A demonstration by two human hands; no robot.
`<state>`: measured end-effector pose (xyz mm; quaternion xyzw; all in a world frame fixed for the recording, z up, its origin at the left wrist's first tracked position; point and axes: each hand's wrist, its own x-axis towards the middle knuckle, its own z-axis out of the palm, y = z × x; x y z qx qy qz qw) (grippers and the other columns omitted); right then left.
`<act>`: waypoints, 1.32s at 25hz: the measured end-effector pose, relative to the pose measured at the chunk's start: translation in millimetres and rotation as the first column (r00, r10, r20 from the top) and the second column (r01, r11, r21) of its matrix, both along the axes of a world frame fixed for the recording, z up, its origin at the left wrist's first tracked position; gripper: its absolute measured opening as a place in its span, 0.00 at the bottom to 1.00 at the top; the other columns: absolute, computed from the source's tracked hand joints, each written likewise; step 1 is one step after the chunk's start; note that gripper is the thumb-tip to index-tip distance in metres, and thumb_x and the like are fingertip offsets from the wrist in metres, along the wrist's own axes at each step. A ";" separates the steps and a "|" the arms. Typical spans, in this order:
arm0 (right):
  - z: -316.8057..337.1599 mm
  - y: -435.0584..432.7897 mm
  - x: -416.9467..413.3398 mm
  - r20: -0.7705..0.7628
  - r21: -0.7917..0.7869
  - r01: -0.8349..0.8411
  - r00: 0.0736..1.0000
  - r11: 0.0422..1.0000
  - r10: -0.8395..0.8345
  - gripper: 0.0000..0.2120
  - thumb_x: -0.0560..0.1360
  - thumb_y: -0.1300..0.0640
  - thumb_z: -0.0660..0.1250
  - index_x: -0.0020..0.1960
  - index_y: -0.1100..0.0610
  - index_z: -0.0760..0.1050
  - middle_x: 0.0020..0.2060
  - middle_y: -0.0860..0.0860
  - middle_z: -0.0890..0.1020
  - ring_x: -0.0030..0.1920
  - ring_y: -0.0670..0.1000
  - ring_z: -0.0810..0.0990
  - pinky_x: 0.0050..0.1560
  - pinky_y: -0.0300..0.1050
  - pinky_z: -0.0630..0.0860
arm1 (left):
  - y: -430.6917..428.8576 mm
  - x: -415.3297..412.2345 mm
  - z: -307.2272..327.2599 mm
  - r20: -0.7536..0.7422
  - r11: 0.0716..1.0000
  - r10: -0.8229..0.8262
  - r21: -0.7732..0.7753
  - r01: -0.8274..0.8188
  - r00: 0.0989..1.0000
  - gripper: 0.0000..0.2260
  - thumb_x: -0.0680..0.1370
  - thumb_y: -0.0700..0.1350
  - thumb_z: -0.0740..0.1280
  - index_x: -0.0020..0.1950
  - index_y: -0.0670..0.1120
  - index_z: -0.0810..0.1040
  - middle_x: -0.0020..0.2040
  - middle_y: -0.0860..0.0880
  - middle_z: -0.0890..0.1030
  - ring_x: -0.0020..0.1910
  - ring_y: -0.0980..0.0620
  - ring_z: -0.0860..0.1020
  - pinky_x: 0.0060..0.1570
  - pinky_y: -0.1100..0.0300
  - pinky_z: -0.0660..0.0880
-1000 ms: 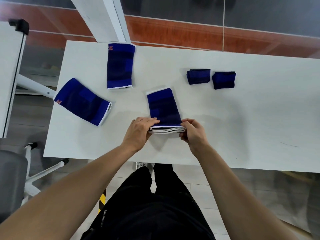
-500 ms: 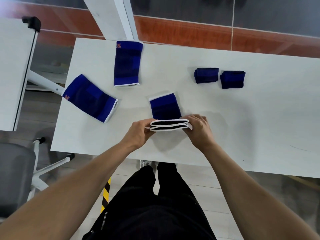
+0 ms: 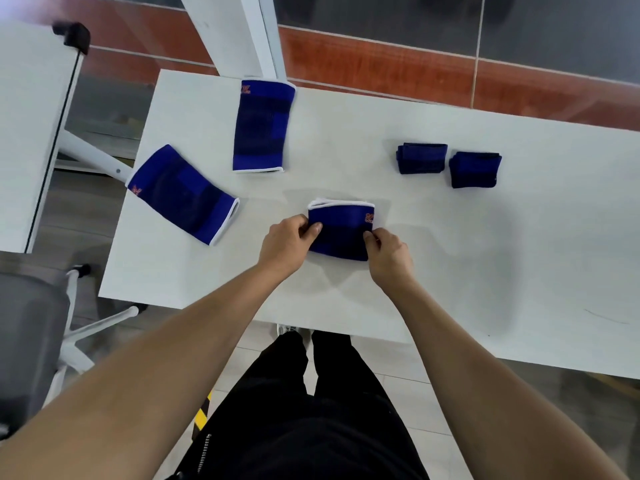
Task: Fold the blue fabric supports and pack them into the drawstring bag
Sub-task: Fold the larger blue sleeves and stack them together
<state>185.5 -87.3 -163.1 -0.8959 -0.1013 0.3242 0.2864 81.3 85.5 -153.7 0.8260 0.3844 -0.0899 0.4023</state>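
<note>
A blue fabric support [image 3: 341, 230] lies folded in half on the white table [image 3: 485, 258], its white-trimmed edges at the far side. My left hand [image 3: 287, 242] pinches its left edge and my right hand [image 3: 388, 252] pinches its right edge. Two unfolded blue supports lie flat to the left: one slanted at the table's left edge [image 3: 181, 194], one upright further back [image 3: 261, 126]. Two small folded blue supports [image 3: 420, 158] [image 3: 474, 169] sit side by side at the back right. No drawstring bag is in view.
A grey chair [image 3: 31, 334] with a white base stands at the lower left. Another white table [image 3: 31, 133] is at the far left, and a white column [image 3: 235, 32] rises behind the table's back edge. My black-trousered legs are below the table's front edge.
Both hands have lifted the near end of the middle support and folded it away from me onto its far end. It now lies doubled over, half as long.
</note>
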 end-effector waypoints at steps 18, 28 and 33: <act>-14.2 19.5 -10.4 0.608 -0.140 -0.204 0.755 0.969 0.247 0.09 0.75 0.59 0.69 0.55 0.56 0.76 0.48 0.52 0.79 0.49 0.57 0.77 0.52 0.51 0.69 | -22.8 6.4 -37.3 -0.036 0.733 -0.438 0.565 0.379 0.898 0.22 0.81 0.47 0.64 0.76 0.47 0.69 0.76 0.47 0.69 0.77 0.40 0.63 0.69 0.48 0.67; -27.2 24.3 47.1 0.614 -0.185 -0.350 0.689 0.918 0.386 0.24 0.78 0.55 0.68 0.73 0.58 0.71 0.67 0.52 0.77 0.68 0.53 0.75 0.70 0.49 0.64 | 3.9 71.1 -30.4 -0.126 0.792 -0.469 0.379 0.479 0.874 0.27 0.84 0.51 0.57 0.82 0.53 0.52 0.83 0.53 0.51 0.81 0.46 0.49 0.76 0.52 0.56; -30.6 46.6 92.2 0.607 -0.246 -0.366 0.664 0.897 0.437 0.24 0.79 0.54 0.67 0.73 0.58 0.71 0.66 0.53 0.78 0.65 0.55 0.76 0.71 0.52 0.65 | 20.7 120.2 -27.9 -0.148 0.806 -0.446 0.362 0.468 0.883 0.27 0.84 0.49 0.59 0.82 0.53 0.53 0.83 0.53 0.51 0.81 0.45 0.50 0.77 0.50 0.54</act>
